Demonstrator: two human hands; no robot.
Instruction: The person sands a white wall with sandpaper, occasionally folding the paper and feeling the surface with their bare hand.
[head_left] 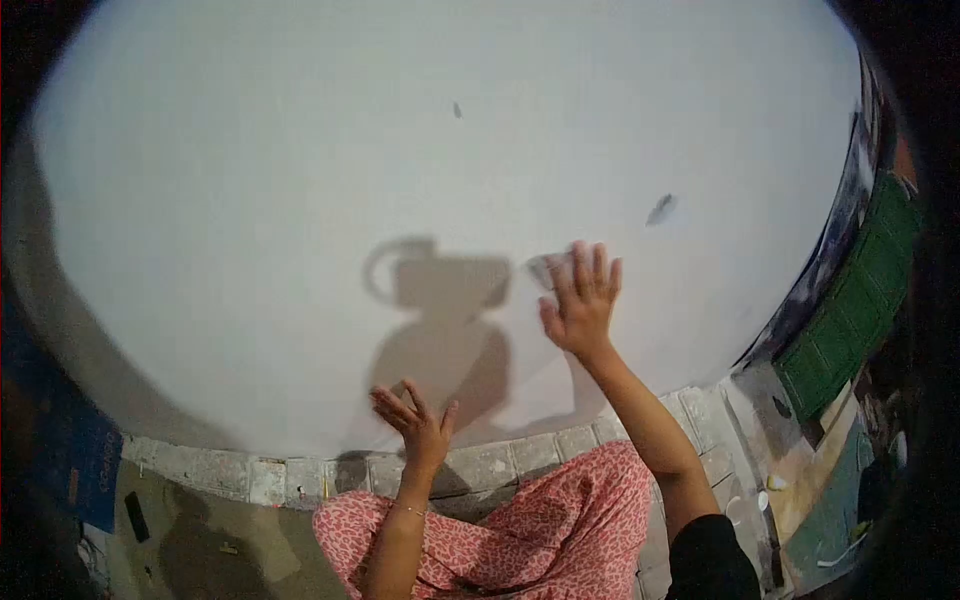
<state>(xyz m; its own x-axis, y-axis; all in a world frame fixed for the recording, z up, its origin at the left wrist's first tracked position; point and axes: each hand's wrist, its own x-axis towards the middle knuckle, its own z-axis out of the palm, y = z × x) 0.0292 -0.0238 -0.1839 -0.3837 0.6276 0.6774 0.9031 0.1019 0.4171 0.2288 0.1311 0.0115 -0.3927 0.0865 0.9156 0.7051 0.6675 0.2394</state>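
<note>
A broad white wall [250, 200] fills most of the view in front of me. My right hand [583, 298] is raised against it, fingers stretched and apart, overlapping a grey smudge [540, 268]. Farther up and to the right shows a second grey mark [662, 210], and a small dark one [457, 110] sits higher near the middle. Low at the wall's foot, my left hand [420, 432] hovers with its fingers spread and nothing in it. The shadow [440, 280] of a head and a strapped shape falls on the wall between the hands.
Worn pale bricks [400, 472] line the wall's foot. My crossed legs in pink patterned cloth [540, 520] rest before them. At left are a blue printed board [80, 450] and a dark flat object [137, 517]. A green panel [850, 300] leans at right, near scattered items.
</note>
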